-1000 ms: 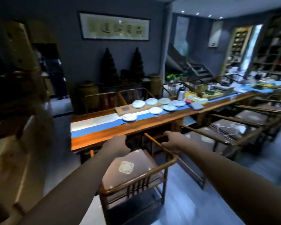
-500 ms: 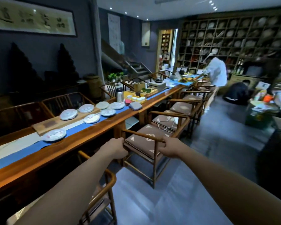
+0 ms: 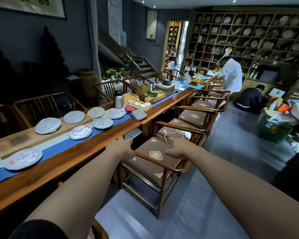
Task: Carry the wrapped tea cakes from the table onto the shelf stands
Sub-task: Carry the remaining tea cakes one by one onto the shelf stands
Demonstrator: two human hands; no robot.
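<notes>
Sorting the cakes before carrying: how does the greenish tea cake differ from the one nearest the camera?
The greenish cake looks plain, pale green; the nearest cake is white with red marks. The greenish cake lies far along the table; the nearest lies on the blue runner. Both are round, wrapped, flat.

**Surroundings: non-task items**

A steel thermos (image 3: 119,100) stands beside a yellow tray of white cups (image 3: 139,105). Folded grey cloths (image 3: 138,115) lie near the cups. A cushioned wooden armchair (image 3: 155,156) faces the counter (image 3: 86,150). A person in white (image 3: 230,75) stands at the far end.

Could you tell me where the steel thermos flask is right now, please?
In the head view, the thermos flask stands on the long table, left of centre, between the wrapped tea cakes and the yellow cup tray.
</notes>
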